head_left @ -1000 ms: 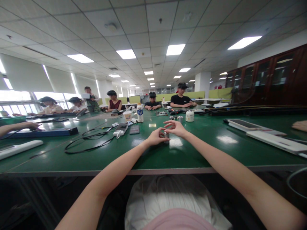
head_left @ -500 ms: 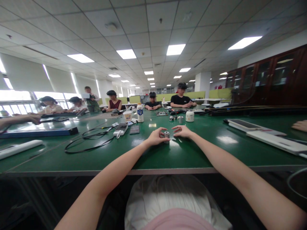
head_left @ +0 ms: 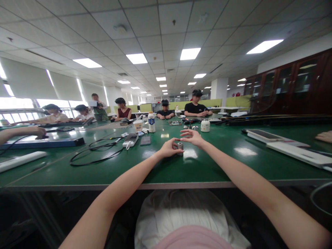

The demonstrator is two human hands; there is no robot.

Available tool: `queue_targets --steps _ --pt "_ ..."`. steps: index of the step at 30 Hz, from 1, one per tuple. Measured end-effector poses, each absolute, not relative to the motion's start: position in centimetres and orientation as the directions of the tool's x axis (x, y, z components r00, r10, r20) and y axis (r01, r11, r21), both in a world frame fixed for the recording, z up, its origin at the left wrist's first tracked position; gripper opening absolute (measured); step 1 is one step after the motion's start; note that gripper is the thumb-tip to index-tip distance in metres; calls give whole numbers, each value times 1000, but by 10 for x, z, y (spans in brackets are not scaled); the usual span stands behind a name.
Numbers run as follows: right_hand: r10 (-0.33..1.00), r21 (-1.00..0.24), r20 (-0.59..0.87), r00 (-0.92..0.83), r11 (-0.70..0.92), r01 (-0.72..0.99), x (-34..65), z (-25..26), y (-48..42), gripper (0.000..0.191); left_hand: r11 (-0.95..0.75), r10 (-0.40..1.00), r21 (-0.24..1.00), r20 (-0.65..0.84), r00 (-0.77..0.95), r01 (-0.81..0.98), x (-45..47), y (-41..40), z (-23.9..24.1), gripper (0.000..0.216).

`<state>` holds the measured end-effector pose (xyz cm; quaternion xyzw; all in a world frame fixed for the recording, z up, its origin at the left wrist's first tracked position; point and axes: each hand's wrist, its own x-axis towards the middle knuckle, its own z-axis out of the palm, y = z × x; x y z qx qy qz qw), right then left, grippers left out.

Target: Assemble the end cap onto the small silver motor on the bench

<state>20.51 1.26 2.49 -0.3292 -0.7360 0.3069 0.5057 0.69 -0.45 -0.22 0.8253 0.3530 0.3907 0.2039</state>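
Left hand point(head_left: 168, 148) grips small silver metal cylinder point(head_left: 180, 148); right hand point(head_left: 192, 137) just above, closure indiscernible; black looped cable point(head_left: 95, 153) leftward, white ceramic jar point(head_left: 205, 125) beyond.

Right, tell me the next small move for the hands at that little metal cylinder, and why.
Probably lower the right hand so its fingertips settle on top of the metal cylinder. The left hand grips its side, steadying it upright on the green table, while the right fingertips sit just above; whether they touch is unclear.
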Motion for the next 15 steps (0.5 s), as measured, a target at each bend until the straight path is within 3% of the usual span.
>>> queue_targets --steps 15 --pt "765 -778 567 -305 619 105 189 23 -2 46 -670 735 641 503 455 375 8 0 -5 72"
